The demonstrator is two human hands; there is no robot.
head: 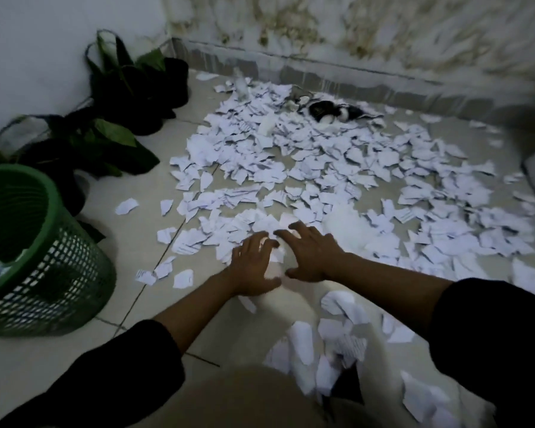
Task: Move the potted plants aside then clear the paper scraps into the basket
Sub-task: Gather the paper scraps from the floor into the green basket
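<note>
Your green basket (44,257) stands at the floor's left edge, one only, with the potted plants (105,128), about three (dim), already against the left wall beyond it. Paper scraps (322,168), too many to count, cover the floor's middle and right. Left hand (254,264) and right hand (309,254) lie spread, fingers flat on near scraps, pinching nothing; the basket lies left of both, left hand nearer.

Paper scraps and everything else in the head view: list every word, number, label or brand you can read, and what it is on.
No text can be read.
paper scraps: several carry rows of dark printed lines, too small and blurred to read.
green basket: no label or brand shows.
dark plant pots: no marking shows.
black-and-white thing by the far wall: blurred, no letters made out.
</note>
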